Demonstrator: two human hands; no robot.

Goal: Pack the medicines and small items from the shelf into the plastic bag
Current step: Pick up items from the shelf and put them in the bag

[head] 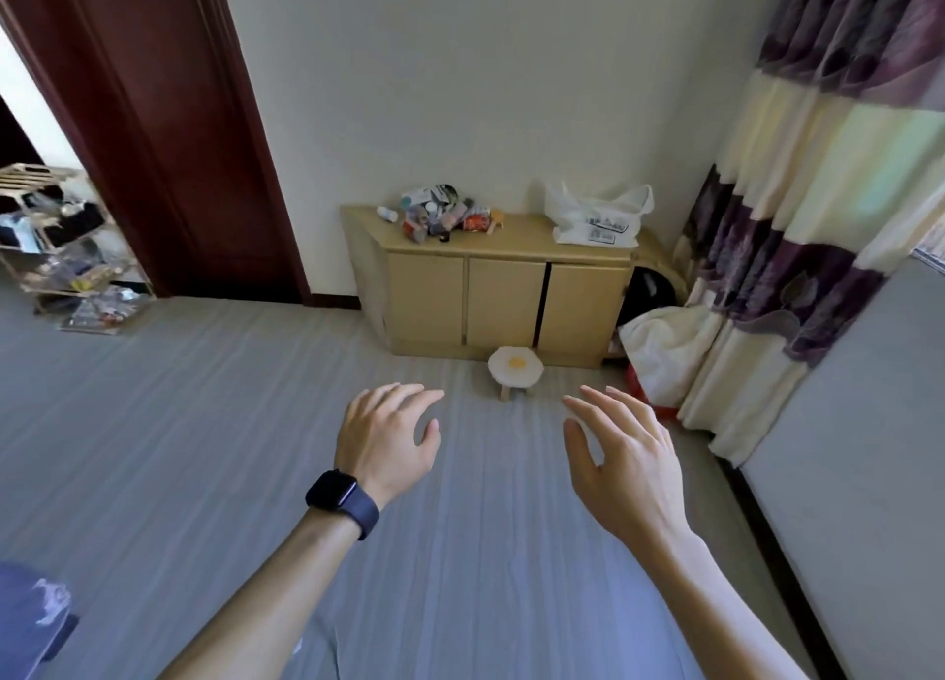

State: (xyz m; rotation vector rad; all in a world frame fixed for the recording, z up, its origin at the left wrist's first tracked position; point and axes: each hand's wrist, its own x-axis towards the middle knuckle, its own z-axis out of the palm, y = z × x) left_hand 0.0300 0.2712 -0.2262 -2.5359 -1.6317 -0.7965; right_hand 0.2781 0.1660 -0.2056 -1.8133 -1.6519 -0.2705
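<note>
The heap of medicines (440, 214), small boxes, bottles and tubes jumbled together, lies on top of a low wooden cabinet (503, 291), well beyond the left hand (386, 434) and a little to its right; one small white bottle (387, 213) lies just apart at the heap's left edge; the white plastic bag (595, 216) slumps on the same top, well beyond the right hand (621, 454), nearly straight ahead of its fingertips and apart from the heap. Both hands hang over the grey floor, palms down, fingers spread and loosely bent, holding and touching nothing; a dark watch (340, 500) sits on the left wrist. Between the hands and the cabinet, at the cabinet's foot, stands a small white stool (514, 367) with a yellow centre; out past the right hand hangs a purple and cream curtain (818, 193); far out past the left hand are a dark door frame (153, 117) and a cluttered rack (56, 250).
</note>
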